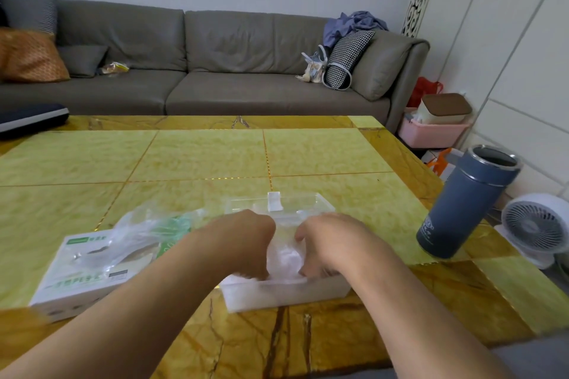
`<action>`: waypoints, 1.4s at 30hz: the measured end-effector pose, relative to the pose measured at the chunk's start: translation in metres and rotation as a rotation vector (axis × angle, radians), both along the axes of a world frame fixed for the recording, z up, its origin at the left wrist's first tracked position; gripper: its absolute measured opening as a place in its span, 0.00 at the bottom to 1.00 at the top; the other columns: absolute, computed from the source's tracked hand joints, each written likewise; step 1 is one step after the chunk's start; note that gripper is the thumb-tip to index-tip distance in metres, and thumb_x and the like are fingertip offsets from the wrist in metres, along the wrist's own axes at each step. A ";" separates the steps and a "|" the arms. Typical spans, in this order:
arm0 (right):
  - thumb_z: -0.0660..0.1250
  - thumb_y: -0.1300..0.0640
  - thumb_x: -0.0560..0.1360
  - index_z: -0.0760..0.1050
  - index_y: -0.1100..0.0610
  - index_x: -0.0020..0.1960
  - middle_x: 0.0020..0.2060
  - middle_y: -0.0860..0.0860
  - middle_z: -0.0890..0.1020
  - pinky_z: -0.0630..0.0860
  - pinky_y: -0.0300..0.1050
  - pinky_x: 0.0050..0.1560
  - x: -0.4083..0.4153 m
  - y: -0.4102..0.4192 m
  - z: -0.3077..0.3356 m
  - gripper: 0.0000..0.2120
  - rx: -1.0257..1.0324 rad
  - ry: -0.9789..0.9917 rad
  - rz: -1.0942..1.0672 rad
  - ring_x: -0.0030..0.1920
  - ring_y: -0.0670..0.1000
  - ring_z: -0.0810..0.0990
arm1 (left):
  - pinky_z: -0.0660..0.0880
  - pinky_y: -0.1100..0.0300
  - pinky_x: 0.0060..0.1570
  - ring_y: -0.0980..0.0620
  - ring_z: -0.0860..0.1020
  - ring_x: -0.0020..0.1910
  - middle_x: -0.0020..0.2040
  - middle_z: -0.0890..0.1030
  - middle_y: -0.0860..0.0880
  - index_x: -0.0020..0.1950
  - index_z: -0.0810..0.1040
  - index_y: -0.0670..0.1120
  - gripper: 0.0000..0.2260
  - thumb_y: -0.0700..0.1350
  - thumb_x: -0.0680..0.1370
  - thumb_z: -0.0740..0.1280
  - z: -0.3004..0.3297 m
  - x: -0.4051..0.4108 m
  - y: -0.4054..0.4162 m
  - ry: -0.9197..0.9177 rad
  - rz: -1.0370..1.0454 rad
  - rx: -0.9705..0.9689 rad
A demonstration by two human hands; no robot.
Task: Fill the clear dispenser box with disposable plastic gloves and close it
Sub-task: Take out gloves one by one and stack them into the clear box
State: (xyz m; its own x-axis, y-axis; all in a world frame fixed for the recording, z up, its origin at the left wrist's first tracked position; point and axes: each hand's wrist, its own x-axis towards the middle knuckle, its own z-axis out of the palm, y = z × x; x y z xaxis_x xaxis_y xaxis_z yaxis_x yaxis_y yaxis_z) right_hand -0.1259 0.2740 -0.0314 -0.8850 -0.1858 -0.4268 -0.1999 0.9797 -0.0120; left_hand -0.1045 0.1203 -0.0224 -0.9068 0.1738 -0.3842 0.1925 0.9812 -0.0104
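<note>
Both my hands are down inside the clear dispenser box (286, 295) at six o'clock: left hand (246, 243) and right hand (326, 243), fingers curled, pressing the plastic gloves (284, 255). Its lid (277, 203) lies open behind.

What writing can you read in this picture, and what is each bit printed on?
Nothing reads clearly.
Glove carton: green label and green lettering, too blurred to read.
Blue flask: small pale print near its base, too small to read.
Clear dispenser box: no print visible.
</note>
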 end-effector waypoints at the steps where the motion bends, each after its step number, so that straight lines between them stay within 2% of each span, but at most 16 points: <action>1: 0.78 0.44 0.72 0.78 0.45 0.71 0.65 0.49 0.80 0.79 0.47 0.53 -0.003 -0.003 0.001 0.28 0.037 -0.034 0.007 0.60 0.55 0.81 | 0.74 0.59 0.40 0.51 0.78 0.43 0.54 0.80 0.50 0.69 0.74 0.48 0.24 0.53 0.76 0.75 0.002 0.000 0.003 -0.010 0.002 -0.017; 6: 0.75 0.42 0.75 0.73 0.46 0.76 0.69 0.49 0.79 0.80 0.54 0.62 -0.016 -0.015 -0.002 0.31 0.175 -0.163 0.058 0.62 0.58 0.81 | 0.71 0.61 0.34 0.53 0.73 0.33 0.37 0.74 0.51 0.64 0.75 0.42 0.16 0.46 0.79 0.72 0.000 -0.005 0.014 -0.136 -0.014 -0.035; 8: 0.75 0.43 0.75 0.74 0.47 0.74 0.66 0.49 0.80 0.80 0.52 0.57 -0.017 -0.017 -0.003 0.29 0.201 -0.177 0.070 0.60 0.57 0.82 | 0.73 0.61 0.37 0.51 0.77 0.38 0.42 0.78 0.50 0.68 0.75 0.43 0.20 0.48 0.79 0.72 0.005 -0.005 0.010 -0.168 -0.021 -0.051; 10: 0.75 0.46 0.76 0.78 0.50 0.68 0.56 0.48 0.82 0.77 0.48 0.47 -0.017 -0.017 -0.004 0.22 0.196 -0.169 0.087 0.50 0.55 0.82 | 0.74 0.60 0.42 0.48 0.81 0.51 0.55 0.82 0.49 0.72 0.73 0.45 0.23 0.50 0.79 0.72 0.012 -0.002 0.005 -0.158 -0.010 -0.071; 13: 0.72 0.52 0.79 0.78 0.56 0.54 0.41 0.49 0.76 0.73 0.49 0.46 -0.013 -0.019 -0.003 0.09 0.162 -0.132 0.110 0.37 0.51 0.73 | 0.79 0.54 0.50 0.46 0.80 0.57 0.61 0.79 0.48 0.68 0.74 0.47 0.16 0.40 0.80 0.63 0.016 0.002 0.004 0.135 -0.012 -0.017; 15: 0.71 0.51 0.81 0.75 0.53 0.57 0.45 0.50 0.77 0.72 0.49 0.53 -0.010 -0.021 0.001 0.09 0.156 -0.135 0.130 0.38 0.53 0.71 | 0.78 0.52 0.49 0.46 0.79 0.53 0.55 0.77 0.48 0.58 0.75 0.46 0.09 0.39 0.79 0.61 0.013 0.003 0.013 0.243 -0.022 0.028; 18: 0.70 0.53 0.81 0.74 0.53 0.49 0.47 0.52 0.76 0.73 0.49 0.53 -0.007 -0.023 0.004 0.06 0.190 -0.147 0.119 0.41 0.53 0.72 | 0.71 0.56 0.40 0.47 0.77 0.46 0.45 0.73 0.50 0.51 0.72 0.47 0.04 0.43 0.80 0.67 0.002 0.005 0.022 0.125 0.041 -0.026; 19: 0.71 0.54 0.80 0.74 0.54 0.47 0.45 0.51 0.76 0.74 0.48 0.52 -0.007 -0.021 0.002 0.06 0.183 -0.132 0.098 0.42 0.54 0.74 | 0.71 0.57 0.40 0.46 0.79 0.47 0.45 0.74 0.50 0.55 0.73 0.46 0.07 0.43 0.80 0.69 -0.003 0.004 0.022 0.072 0.082 -0.041; 21: 0.73 0.53 0.76 0.79 0.53 0.58 0.51 0.52 0.80 0.77 0.48 0.51 -0.007 -0.018 -0.001 0.12 0.151 -0.117 0.059 0.48 0.56 0.79 | 0.75 0.55 0.44 0.44 0.82 0.53 0.50 0.78 0.46 0.68 0.69 0.39 0.20 0.42 0.79 0.70 -0.010 0.002 0.021 -0.013 0.163 -0.060; 23: 0.75 0.51 0.75 0.75 0.50 0.71 0.61 0.52 0.80 0.80 0.51 0.56 -0.005 -0.014 0.000 0.26 0.123 -0.123 0.017 0.54 0.57 0.81 | 0.78 0.53 0.53 0.41 0.81 0.59 0.59 0.80 0.41 0.78 0.53 0.33 0.34 0.40 0.79 0.68 -0.015 -0.002 0.025 -0.104 0.206 -0.120; 25: 0.75 0.52 0.76 0.71 0.49 0.76 0.67 0.53 0.77 0.80 0.52 0.61 -0.002 -0.011 0.001 0.30 0.096 -0.140 -0.006 0.58 0.58 0.82 | 0.76 0.53 0.61 0.42 0.79 0.63 0.62 0.76 0.38 0.81 0.44 0.33 0.38 0.41 0.82 0.66 -0.014 -0.004 0.032 -0.183 0.186 -0.182; 27: 0.73 0.55 0.76 0.67 0.49 0.78 0.73 0.54 0.71 0.80 0.50 0.59 -0.001 -0.012 0.000 0.32 0.079 -0.136 -0.011 0.60 0.57 0.81 | 0.76 0.55 0.62 0.43 0.79 0.62 0.62 0.74 0.37 0.81 0.48 0.34 0.35 0.44 0.84 0.65 -0.007 -0.003 0.035 -0.222 0.102 -0.205; 30: 0.70 0.58 0.77 0.64 0.50 0.79 0.78 0.57 0.63 0.77 0.48 0.53 0.003 -0.014 -0.001 0.33 0.067 -0.124 -0.005 0.55 0.57 0.81 | 0.74 0.57 0.50 0.47 0.77 0.42 0.41 0.72 0.45 0.79 0.60 0.35 0.27 0.45 0.85 0.63 -0.003 -0.001 0.032 -0.231 0.050 -0.134; 32: 0.71 0.57 0.77 0.70 0.52 0.75 0.74 0.58 0.69 0.78 0.48 0.51 0.004 -0.013 -0.001 0.28 0.058 -0.113 -0.003 0.52 0.56 0.81 | 0.72 0.56 0.46 0.49 0.72 0.35 0.37 0.69 0.46 0.77 0.65 0.36 0.22 0.42 0.84 0.61 -0.001 0.002 0.029 -0.223 0.041 -0.095; 37: 0.69 0.51 0.80 0.75 0.53 0.72 0.62 0.53 0.83 0.81 0.49 0.59 0.012 -0.010 0.013 0.22 0.030 -0.046 -0.082 0.58 0.55 0.84 | 0.66 0.59 0.32 0.48 0.73 0.40 0.42 0.70 0.47 0.74 0.66 0.38 0.21 0.34 0.80 0.59 0.012 0.029 0.013 -0.042 0.034 0.100; 42: 0.60 0.59 0.79 0.77 0.48 0.64 0.56 0.50 0.81 0.82 0.51 0.54 0.031 -0.016 0.023 0.16 -0.023 0.307 -0.182 0.53 0.56 0.83 | 0.77 0.55 0.40 0.48 0.78 0.49 0.59 0.75 0.51 0.69 0.69 0.49 0.25 0.31 0.75 0.59 0.021 0.066 -0.021 0.382 0.012 0.352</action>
